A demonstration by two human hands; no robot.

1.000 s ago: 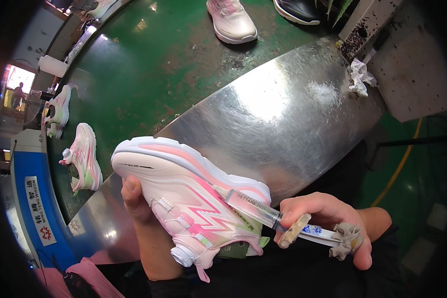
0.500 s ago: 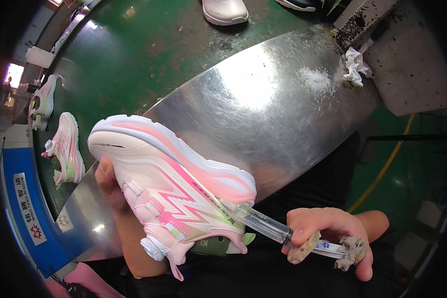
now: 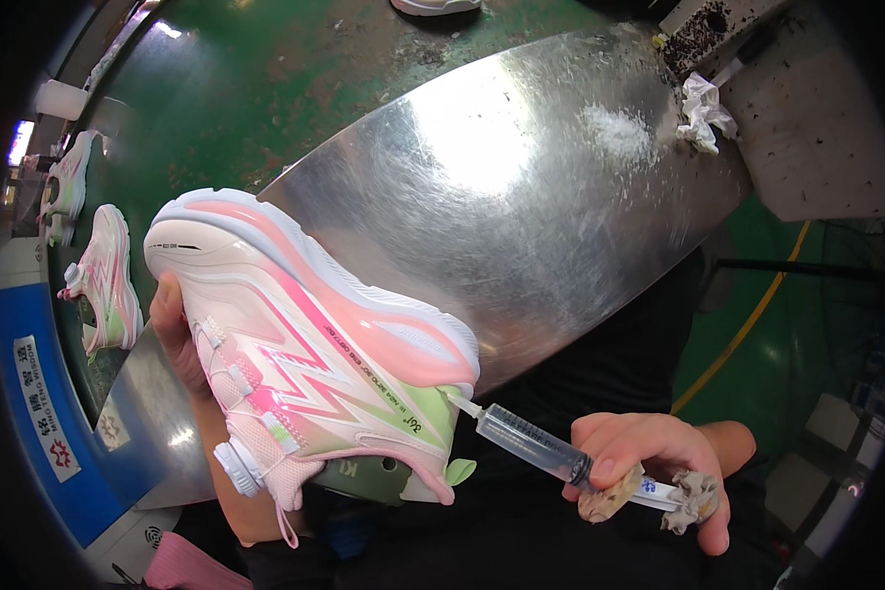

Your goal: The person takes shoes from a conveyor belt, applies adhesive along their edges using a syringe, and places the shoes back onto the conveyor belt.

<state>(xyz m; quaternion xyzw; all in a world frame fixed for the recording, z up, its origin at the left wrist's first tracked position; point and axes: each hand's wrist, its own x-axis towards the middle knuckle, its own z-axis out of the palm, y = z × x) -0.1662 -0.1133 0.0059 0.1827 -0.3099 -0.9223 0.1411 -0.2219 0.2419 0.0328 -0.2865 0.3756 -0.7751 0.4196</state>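
Note:
A pink and white sneaker [image 3: 295, 334] with a pale green heel is tilted on its side, its sole facing up and away from me. My left hand [image 3: 172, 324] grips it from behind at the toe and tongue side; most of those fingers are hidden by the shoe. In my right hand [image 3: 649, 462] is a clear syringe [image 3: 531, 442], its plunger wrapped with dirty tape or wadding. The syringe's thin tip points at the shoe's heel, by the seam between the sole and the green upper, and appears to touch there. A dark green insert shows inside the shoe opening.
Beneath the shoe lies a shiny metal plate [image 3: 413, 197] with white residue [image 3: 619, 136] on it. Crumpled white paper [image 3: 703, 113] rests at the far right. More sneakers [image 3: 108, 280] stand on the green surface at left, beside a blue panel [image 3: 39, 393].
The shoe has shifted left and slightly up with my left hand. The syringe's tip now shows clearly at the heel, where before the barrel overlapped the shoe. The view has also shifted.

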